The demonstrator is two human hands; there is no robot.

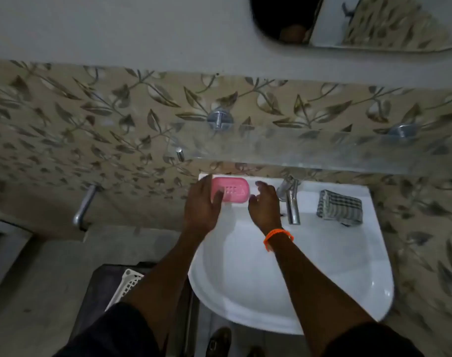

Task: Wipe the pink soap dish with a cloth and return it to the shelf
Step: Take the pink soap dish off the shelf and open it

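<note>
The pink soap dish [232,189] lies on the back left rim of the white sink [322,266], under the glass shelf [309,148]. My left hand [201,204] grips the dish's left end, thumb on top. My right hand [264,202], with an orange band at the wrist, hovers just right of the dish with fingers apart, holding nothing. A folded grey checked cloth [339,207] rests on the sink's back right rim, beyond the tap and apart from both hands.
A chrome tap [291,202] stands between my right hand and the cloth. The glass shelf hangs on two metal mounts [219,119] on the leaf-patterned wall. A mirror [374,21] is above. A white basket [127,284] sits on a dark bin at lower left.
</note>
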